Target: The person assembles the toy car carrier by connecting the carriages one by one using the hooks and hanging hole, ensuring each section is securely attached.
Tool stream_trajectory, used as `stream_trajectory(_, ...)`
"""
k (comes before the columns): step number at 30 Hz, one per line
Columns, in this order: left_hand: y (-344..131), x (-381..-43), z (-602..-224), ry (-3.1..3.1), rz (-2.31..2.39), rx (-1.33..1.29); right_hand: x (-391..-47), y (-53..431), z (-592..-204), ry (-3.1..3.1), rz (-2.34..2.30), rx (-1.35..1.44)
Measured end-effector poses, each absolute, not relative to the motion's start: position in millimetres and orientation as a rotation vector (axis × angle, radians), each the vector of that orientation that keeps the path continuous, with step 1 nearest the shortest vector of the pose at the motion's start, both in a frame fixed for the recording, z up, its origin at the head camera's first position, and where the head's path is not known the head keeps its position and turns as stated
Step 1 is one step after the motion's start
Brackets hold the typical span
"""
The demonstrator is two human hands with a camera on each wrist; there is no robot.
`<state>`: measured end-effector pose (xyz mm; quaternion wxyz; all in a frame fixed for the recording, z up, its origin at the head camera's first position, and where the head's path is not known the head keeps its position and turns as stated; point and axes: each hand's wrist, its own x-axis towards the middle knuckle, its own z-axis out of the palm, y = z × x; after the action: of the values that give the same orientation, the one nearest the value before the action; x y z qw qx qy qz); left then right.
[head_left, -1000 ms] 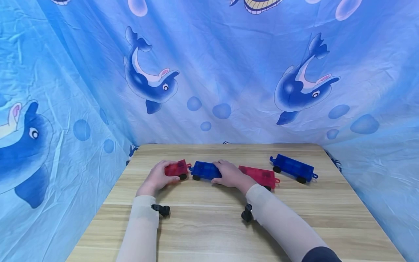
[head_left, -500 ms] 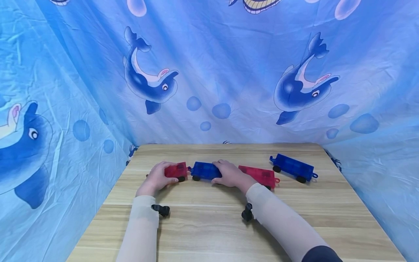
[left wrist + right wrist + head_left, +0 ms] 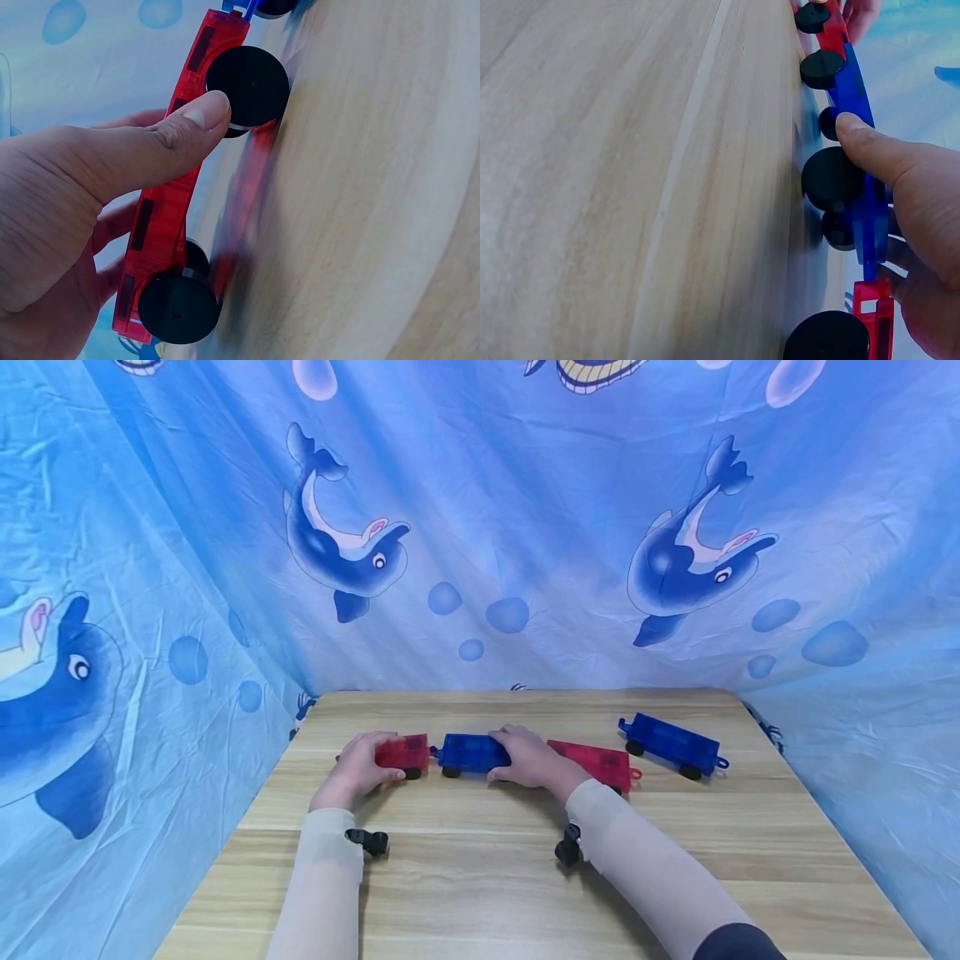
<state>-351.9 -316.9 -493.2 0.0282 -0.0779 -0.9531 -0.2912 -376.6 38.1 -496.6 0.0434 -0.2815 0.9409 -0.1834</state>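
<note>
At the left of the table, my left hand (image 3: 360, 766) holds a translucent red toy train car (image 3: 161, 217) between thumb and fingers. In the left wrist view the thumb lies against its side, right at a black wheel. My right hand (image 3: 528, 762) grips the right part of a blue train car (image 3: 468, 753), thumb on the near side, fingers over the far side. The blue car's left hook meets the red car's right end. A second red car (image 3: 600, 766) stands just right of the blue one, partly hidden by the right hand; their ends meet in the right wrist view.
A second blue train car (image 3: 670, 743) stands apart at the back right, slanted, with a hook at its left end and a loop at its right. A dolphin-print cloth (image 3: 480, 568) hangs behind the wooden table (image 3: 465, 877) and along its sides.
The red car in my left hand was tilted with its right end raised; that end has come down, level with the blue car's hook. My right hand stays almost still on the blue car.
</note>
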Motion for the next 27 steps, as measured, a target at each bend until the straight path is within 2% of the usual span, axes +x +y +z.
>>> stream_trajectory(22, -317.8, -349.2, -491.8, -2.953, -0.934, -0.235, -345.9, 81.7, -497.6, 2.968, -0.875, -0.898)
stream_trajectory(27, -321.8, -351.4, -493.5, -2.958, -0.946, -0.245, -338.4, 94.1, -503.8, 2.985, -0.958, -0.821)
